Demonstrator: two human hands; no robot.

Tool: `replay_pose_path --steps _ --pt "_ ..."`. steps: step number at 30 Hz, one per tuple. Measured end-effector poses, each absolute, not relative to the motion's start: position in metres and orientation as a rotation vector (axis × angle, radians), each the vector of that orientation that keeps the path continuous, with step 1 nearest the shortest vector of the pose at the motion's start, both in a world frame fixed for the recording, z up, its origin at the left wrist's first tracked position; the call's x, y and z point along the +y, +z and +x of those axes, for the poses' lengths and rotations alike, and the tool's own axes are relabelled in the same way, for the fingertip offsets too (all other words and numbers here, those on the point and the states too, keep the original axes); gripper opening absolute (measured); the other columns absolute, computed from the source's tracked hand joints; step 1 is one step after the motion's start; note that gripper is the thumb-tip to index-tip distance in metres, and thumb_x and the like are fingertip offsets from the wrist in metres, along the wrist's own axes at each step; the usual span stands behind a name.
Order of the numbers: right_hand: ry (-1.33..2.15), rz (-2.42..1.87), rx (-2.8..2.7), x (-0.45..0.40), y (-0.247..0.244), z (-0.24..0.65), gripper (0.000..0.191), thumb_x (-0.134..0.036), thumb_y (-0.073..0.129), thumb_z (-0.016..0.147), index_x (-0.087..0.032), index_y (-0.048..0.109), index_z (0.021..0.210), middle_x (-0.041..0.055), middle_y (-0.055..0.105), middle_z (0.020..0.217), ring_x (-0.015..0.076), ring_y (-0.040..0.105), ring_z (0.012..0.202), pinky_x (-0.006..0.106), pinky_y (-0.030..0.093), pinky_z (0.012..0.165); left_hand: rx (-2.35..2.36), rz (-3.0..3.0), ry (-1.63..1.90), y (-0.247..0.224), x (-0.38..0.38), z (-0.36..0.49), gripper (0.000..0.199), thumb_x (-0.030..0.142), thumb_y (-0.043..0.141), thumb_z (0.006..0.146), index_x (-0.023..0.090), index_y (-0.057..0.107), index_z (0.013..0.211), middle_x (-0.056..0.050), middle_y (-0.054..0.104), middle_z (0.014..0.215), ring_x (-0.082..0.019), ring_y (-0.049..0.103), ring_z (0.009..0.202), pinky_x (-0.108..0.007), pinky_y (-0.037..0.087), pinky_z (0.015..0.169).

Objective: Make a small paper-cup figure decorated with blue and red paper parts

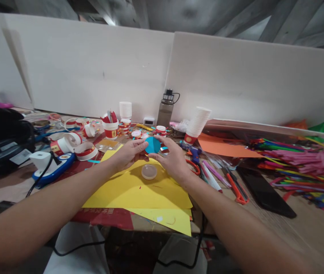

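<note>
A round blue disc [152, 145] is held up over the yellow paper [122, 192]. My left hand [130, 153] pinches its left edge between thumb and fingers. On the other side, my right hand [173, 158] grips the disc's right edge, thumb below and fingers above. Just beneath the hands a small round translucent lid or dish [149, 172] lies on the yellow sheets. Small scraps are scattered on the paper.
Behind stand a bottle [165, 110], stacked paper cups [198, 120] and a cup of red pens [110, 130]. Cut cup rings [86, 151] lie left. Scissors, markers, a black phone [266, 192] and colourful pipe cleaners [307, 161] are at right.
</note>
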State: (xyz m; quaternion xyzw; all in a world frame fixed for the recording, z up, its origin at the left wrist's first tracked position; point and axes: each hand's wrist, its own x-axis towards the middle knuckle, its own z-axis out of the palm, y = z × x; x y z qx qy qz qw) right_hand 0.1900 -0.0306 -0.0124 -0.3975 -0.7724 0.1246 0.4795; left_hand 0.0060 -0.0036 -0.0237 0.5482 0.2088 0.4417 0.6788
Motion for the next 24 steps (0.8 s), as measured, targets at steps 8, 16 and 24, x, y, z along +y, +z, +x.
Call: replay_pose_path --steps 8,16,24 --pt "0.544 -0.997 -1.783 -0.035 -0.006 0.185 0.039 -0.036 0.065 0.082 -0.021 0.058 0.117 0.0097 0.064 0.118 0.0203 0.063 0.095 0.033 0.054 0.075 0.509 1.286 1.069 -0.020 -0.005 0.008 0.038 0.036 0.070 0.080 0.013 0.066 0.111 -0.008 0.069 0.094 -0.013 0.063 0.073 -0.027 0.056 0.066" --pt "0.514 -1.160 -1.684 -0.036 -0.002 0.186 0.017 -0.032 0.064 0.077 -0.017 0.062 0.085 0.0025 0.064 0.078 0.0154 0.057 0.069 0.029 0.046 0.064 0.548 1.478 0.994 -0.018 -0.010 0.007 0.041 0.031 0.075 0.074 0.013 0.064 0.109 -0.011 0.068 0.103 -0.019 0.064 0.088 -0.029 0.056 0.070" --pt "0.663 -1.143 -1.622 -0.033 -0.006 0.185 0.018 -0.034 0.064 0.076 -0.017 0.061 0.082 0.0002 0.062 0.073 0.0136 0.056 0.064 0.028 0.045 0.063 0.576 1.460 0.981 -0.021 -0.007 0.007 0.042 0.031 0.076 0.073 0.013 0.063 0.109 -0.011 0.070 0.101 -0.021 0.068 0.088 -0.029 0.057 0.066"
